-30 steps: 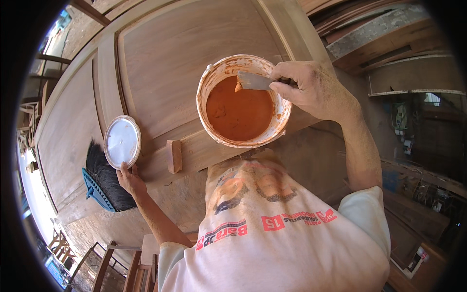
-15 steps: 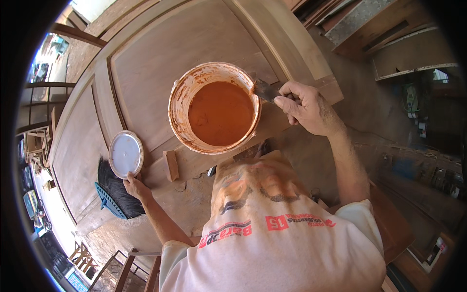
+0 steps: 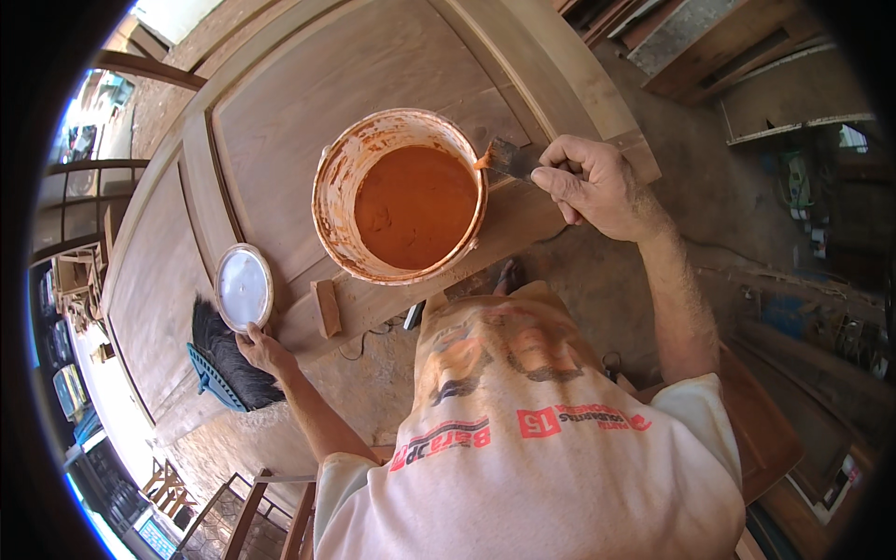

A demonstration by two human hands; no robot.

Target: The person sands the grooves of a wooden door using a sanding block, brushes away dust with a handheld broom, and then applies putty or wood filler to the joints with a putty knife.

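Note:
My left hand [image 3: 261,349] grips the lower rim of a round, pale lid [image 3: 245,288] with its thumb on top. My right hand [image 3: 594,187] is closed around the handle of a flat, dark putty knife [image 3: 510,158]. Its tip carries orange paste and is close to the right rim of a white bucket [image 3: 329,219]. Inside the bucket is smooth orange-brown paste [image 3: 415,207], and dried smears coat the inner wall. The bucket stands on a panelled wooden door [image 3: 355,70] that lies flat before me.
A small wood block [image 3: 326,309] lies on the door's near edge, between lid and bucket. Beside my left hand is a blue brush head with black bristles [image 3: 219,364]. Planks and boards [image 3: 691,42] are stacked at the far right, and a cable crosses the floor.
The putty knife's tip has come slightly away from the bucket rim, showing orange paste on it. The bucket sits a little further left and up in view; the lid appears more tilted.

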